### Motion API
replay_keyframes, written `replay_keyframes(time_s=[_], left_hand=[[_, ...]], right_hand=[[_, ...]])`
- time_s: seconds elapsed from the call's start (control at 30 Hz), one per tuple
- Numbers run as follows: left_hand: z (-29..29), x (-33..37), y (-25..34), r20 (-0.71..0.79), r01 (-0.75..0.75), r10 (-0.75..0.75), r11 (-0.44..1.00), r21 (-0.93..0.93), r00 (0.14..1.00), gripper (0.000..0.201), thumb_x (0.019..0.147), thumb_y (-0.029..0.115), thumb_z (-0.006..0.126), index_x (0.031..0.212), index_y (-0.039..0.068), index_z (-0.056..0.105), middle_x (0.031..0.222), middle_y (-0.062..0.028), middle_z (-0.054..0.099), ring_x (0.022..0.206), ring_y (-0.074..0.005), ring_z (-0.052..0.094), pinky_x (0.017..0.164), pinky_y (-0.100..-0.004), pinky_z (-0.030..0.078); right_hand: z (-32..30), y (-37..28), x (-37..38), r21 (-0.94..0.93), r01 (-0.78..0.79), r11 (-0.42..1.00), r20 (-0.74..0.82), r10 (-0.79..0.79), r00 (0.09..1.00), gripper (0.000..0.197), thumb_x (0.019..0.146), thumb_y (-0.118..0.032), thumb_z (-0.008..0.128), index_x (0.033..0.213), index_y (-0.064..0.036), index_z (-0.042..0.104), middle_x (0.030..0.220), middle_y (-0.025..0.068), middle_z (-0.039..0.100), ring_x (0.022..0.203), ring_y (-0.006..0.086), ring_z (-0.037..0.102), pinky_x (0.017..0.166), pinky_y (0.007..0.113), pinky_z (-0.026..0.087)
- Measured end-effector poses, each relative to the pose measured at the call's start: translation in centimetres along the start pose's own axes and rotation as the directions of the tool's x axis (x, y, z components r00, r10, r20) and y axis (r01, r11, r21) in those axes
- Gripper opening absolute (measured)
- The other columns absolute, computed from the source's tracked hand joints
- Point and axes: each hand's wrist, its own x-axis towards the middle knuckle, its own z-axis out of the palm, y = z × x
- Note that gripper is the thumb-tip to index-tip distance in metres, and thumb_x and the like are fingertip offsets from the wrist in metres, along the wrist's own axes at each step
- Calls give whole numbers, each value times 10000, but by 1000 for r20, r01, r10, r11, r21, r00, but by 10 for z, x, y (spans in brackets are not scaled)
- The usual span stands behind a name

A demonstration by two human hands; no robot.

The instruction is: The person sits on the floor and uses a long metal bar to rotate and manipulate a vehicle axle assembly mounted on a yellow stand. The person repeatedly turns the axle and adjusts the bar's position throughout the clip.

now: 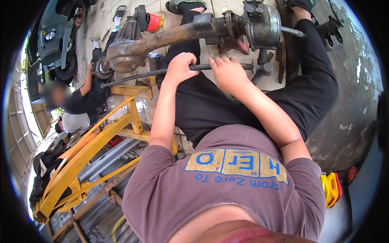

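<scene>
A long dark metal rod [139,76] runs below a rusty vehicle axle [174,38]. My left hand [181,69] is closed round the rod near its middle. A short way to the right, my right hand [229,73] is closed over the same rod, its fingertips bent across the top. The rod's right end meets a joint with a rounded metal knob [266,69], under the axle's big drum-shaped hub [262,28]. The undersides of both grips are hidden.
At the left, another person [83,95] sits with a hand at the axle's far end. A yellow metal frame [129,115] stands left of my legs. A red-and-yellow can [154,22] is behind the axle; a brush [281,60] lies right of the hub. A vehicle [50,38] stands at upper left.
</scene>
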Motion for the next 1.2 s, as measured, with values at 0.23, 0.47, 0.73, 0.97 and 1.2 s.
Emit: replay_keyframes(time_s=[0.23, 0.47, 0.73, 0.97, 1.2], left_hand=[[17, 7, 2, -117, 40, -24, 990, 134, 993, 315, 658, 178, 870, 750, 92, 581, 769, -75, 642, 811, -350, 711, 734, -499, 546], [16, 9, 2, -49, 72, -68, 994, 86, 997, 324, 650, 177, 875, 735, 97, 573, 763, -71, 647, 808, -345, 712, 742, -477, 534], [12, 11, 0, -57, 57, -54, 996, 65, 997, 339, 663, 196, 884, 728, 102, 564, 746, -63, 634, 799, -338, 705, 734, -471, 524], [16, 12, 3, -110, 9, -2, 998, 63, 994, 340, 662, 184, 865, 732, 83, 548, 726, -88, 609, 731, -361, 667, 699, -462, 500], [16, 9, 1, -127, 15, -8, 998, 57, 992, 345, 668, 188, 859, 716, 83, 534, 717, -83, 603, 729, -359, 665, 704, -457, 503]], right_hand=[[6, -1, 27, -61, 2, 998, 32, 0, 999, 671, 936, -189, 729, 1565, 36, 663, 1102, 156, 818, 1062, 337, 799, 1017, 523, 602], [-2, -14, 27, 56, -97, 994, 92, 92, 991, 692, 933, -266, 760, 1544, 51, 684, 1032, 191, 826, 984, 347, 816, 956, 489, 626], [-9, -10, 29, 100, -137, 985, 67, 131, 989, 698, 1026, -519, 742, 1436, 46, 740, 922, 168, 819, 875, 333, 809, 854, 464, 615], [-4, -13, 23, 40, -146, 988, 85, 143, 986, 609, 1080, -420, 687, 1504, 17, 704, 1031, 181, 822, 1020, 369, 810, 996, 541, 625], [-4, -1, 4, -40, -60, 997, 35, 61, 998, 617, 1064, -220, 625, 1602, 80, 580, 1627, 309, 599, 1578, 403, 562, 1250, 547, 521]])
